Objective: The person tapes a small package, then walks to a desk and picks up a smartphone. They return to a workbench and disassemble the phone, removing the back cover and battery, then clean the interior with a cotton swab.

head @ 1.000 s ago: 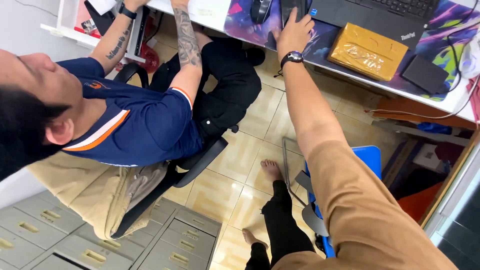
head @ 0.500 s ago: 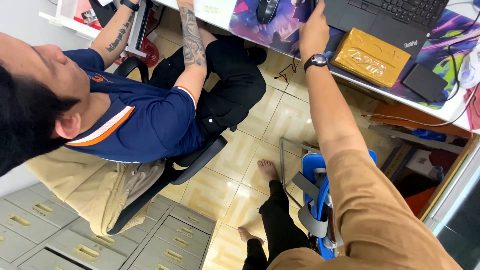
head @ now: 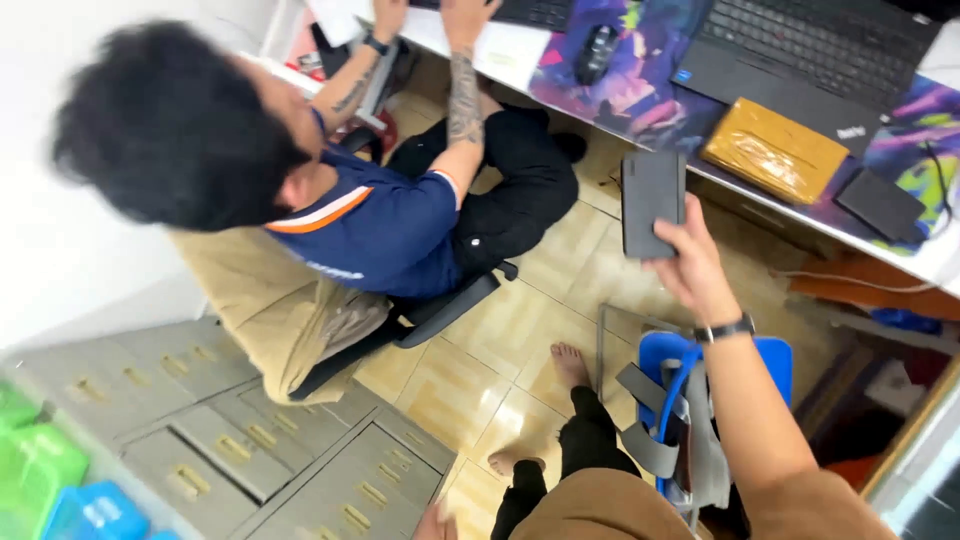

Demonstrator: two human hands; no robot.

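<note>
My right hand (head: 692, 268), with a black watch on its wrist, is raised in front of the desk edge and grips the lower end of a flat dark grey rectangular device (head: 652, 202). The device stands upright in the air above the tiled floor. Just beyond it on the desk (head: 930, 262) lie a yellow-brown wrapped packet (head: 772, 150), a black laptop (head: 800, 50) and a black mouse (head: 596, 52) on a colourful mat. Only a sliver of my left hand (head: 437, 522) shows at the bottom edge.
A seated person in a navy shirt (head: 385, 225) fills the left, arms reaching onto the desk. A blue chair with grey straps (head: 690, 400) stands under my arm. Grey drawer cabinets (head: 250, 440) are at lower left. A small black pouch (head: 880, 205) lies at the desk's right.
My right hand has left the desk by the laptop and drawn back toward me, now holding the dark grey device. The view has swung left and closer to the seated person.
</note>
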